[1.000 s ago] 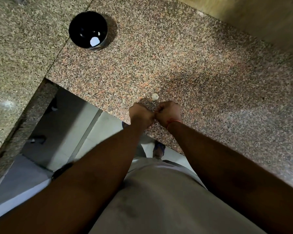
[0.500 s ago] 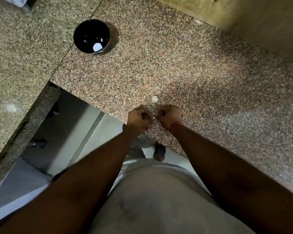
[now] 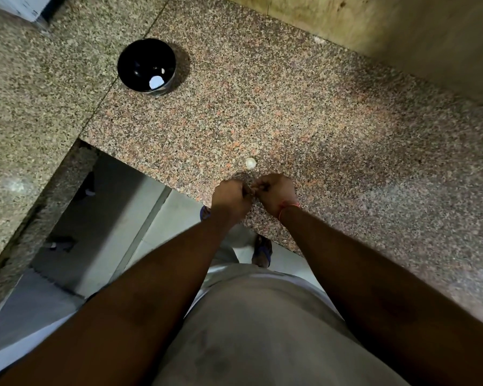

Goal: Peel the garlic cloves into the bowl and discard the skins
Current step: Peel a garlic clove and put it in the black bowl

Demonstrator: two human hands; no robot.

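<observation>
My left hand [image 3: 230,195] and my right hand [image 3: 276,192] meet knuckle to knuckle over the near edge of the granite counter [image 3: 304,112]. Both have curled fingers pinching a small garlic clove between them; the clove itself is almost wholly hidden. A pale garlic clove [image 3: 250,162] lies on the counter just beyond the hands. The black bowl [image 3: 140,55] stands at the far left of the counter, well away from both hands, with a white peeled clove [image 3: 156,82] in it.
The counter is L-shaped, with a seam running past the bowl on its left. Below the cut-out corner lies a tiled floor [image 3: 117,224] and my feet. A yellowish wall [image 3: 388,26] bounds the counter at the back right. A white object [image 3: 20,6] sits at the top left.
The view has shifted slightly, so bowl and clove sit lower in frame. My hands stay together at the counter edge, their fingers working on the hidden clove.
</observation>
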